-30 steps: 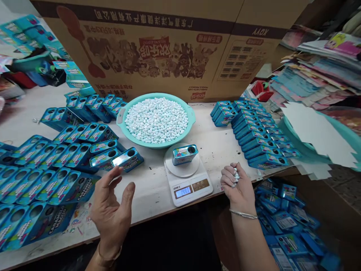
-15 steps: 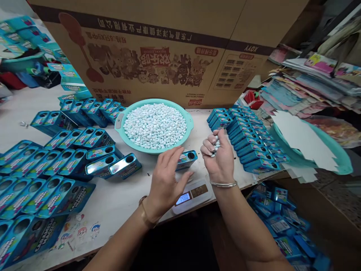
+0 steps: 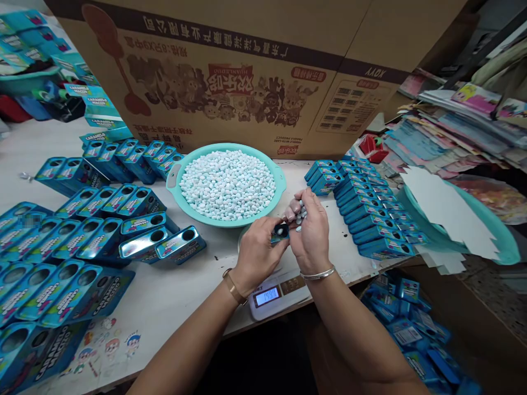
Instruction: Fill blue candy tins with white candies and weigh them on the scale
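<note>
My left hand [image 3: 261, 249] is closed around a small blue tin [image 3: 281, 232], mostly hidden by the fingers, its round hole facing my other hand. Right beside that hole, my right hand [image 3: 310, 230] is cupped round a handful of small pale candies [image 3: 301, 215]. A pale candy shows at the hole. Just behind both hands stands a turquoise bowl [image 3: 173, 192] heaped with the same white and light-blue candies. Below my wrists lies a white digital scale [image 3: 269, 310] with a lit display, partly covered by my hands.
Open-holed blue tins [image 3: 144, 248] stand in rows on the left. More tins [image 3: 370, 214] are lined up on the right. A large cardboard box [image 3: 230, 49] walls off the back. Loose tins [image 3: 415, 329] fill a box at lower right, below the table edge.
My left hand has taken hold of the blue tin and lifted it off the scale. My right hand, holding candies, has come left and down to the tin's hole.
</note>
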{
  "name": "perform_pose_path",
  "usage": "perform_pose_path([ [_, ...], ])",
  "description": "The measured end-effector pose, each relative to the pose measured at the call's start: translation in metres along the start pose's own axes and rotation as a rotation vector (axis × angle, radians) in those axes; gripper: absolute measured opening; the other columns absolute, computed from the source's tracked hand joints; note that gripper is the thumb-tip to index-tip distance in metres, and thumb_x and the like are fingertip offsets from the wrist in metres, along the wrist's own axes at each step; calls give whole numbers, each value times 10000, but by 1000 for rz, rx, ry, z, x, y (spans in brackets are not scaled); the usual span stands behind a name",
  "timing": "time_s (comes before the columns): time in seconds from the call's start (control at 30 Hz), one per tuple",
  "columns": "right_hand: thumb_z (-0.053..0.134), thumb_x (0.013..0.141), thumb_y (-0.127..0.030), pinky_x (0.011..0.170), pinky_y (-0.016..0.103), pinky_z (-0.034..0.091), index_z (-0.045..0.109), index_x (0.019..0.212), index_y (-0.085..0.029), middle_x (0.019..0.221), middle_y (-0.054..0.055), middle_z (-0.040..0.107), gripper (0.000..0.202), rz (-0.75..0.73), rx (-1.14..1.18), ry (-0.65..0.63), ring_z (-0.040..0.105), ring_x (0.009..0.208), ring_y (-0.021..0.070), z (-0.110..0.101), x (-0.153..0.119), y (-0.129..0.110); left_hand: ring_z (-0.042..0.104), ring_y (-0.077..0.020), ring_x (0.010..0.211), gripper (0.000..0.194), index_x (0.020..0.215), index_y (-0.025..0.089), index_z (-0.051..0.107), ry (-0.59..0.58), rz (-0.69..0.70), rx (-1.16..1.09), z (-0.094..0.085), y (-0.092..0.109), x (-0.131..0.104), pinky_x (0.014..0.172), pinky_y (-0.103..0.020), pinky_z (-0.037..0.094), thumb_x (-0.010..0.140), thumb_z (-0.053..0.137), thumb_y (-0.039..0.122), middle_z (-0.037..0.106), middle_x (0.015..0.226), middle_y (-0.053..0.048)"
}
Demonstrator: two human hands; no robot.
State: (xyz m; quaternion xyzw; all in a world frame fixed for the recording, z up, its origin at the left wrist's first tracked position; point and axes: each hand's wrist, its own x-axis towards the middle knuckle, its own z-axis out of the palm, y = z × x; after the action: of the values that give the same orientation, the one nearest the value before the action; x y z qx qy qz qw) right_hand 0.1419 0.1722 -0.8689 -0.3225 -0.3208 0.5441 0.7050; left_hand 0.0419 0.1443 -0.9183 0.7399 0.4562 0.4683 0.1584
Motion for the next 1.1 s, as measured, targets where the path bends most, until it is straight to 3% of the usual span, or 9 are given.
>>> perform_pose_path([
  [0.3, 680, 818, -495, 521, 200, 394, 552, 735, -200, 584, -73, 395, 331, -54, -57, -11, 410, 524, 72, 1, -5, -1, 627, -228, 1034, 363, 1130, 193, 570, 10, -24, -37, 0, 1, 0, 910, -382, 527, 783, 658, 134, 671, 1070, -72],
  [0.73, 666, 831, -489, 549, 212, 412, 563, 726, -203, 576, -69, 405, 322, -66, -80, 8, 436, 538, 84, -1, -6, 2, 627, -232, 1095, 684, 1418, 183, 363, -14, -54, -83, -1, 3, 0, 958, -403, 518, 784, 614, 126, 653, 1187, -104],
  [1.1, 678, 820, -461, 548, 199, 418, 578, 733, -191, 572, -67, 434, 301, -50, -74, 24, 456, 543, 76, -4, -6, 1, 643, -226, 1045, 708, 1447, 199, 329, -33, -66, -79, -2, 3, 0, 924, -386, 526, 802, 617, 153, 657, 1146, -82],
])
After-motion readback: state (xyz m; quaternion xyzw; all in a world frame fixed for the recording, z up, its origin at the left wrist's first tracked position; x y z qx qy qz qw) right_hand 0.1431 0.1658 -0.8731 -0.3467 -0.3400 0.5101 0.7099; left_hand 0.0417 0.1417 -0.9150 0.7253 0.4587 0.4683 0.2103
